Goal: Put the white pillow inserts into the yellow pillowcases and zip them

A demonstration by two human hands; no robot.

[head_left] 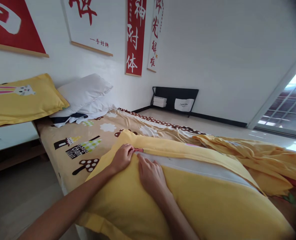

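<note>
A plump pillow in a yellow pillowcase lies before me on the bed. Its case gapes along a long slit, where the white inner pillow shows. At the left end of that slit my left hand pinches the pillowcase's edge, next to a small red patch. Close beside it, my right hand rests on the case with its fingers bent and the index fingertip at the slit's lower edge. It seems to grip the fabric there, though its thumb is hidden.
A patterned tan sheet covers the bed. Rumpled yellow cloth lies to the right. White pillows and a yellow rabbit pillow are at the back left, by a white drawer. A black rack stands against the wall.
</note>
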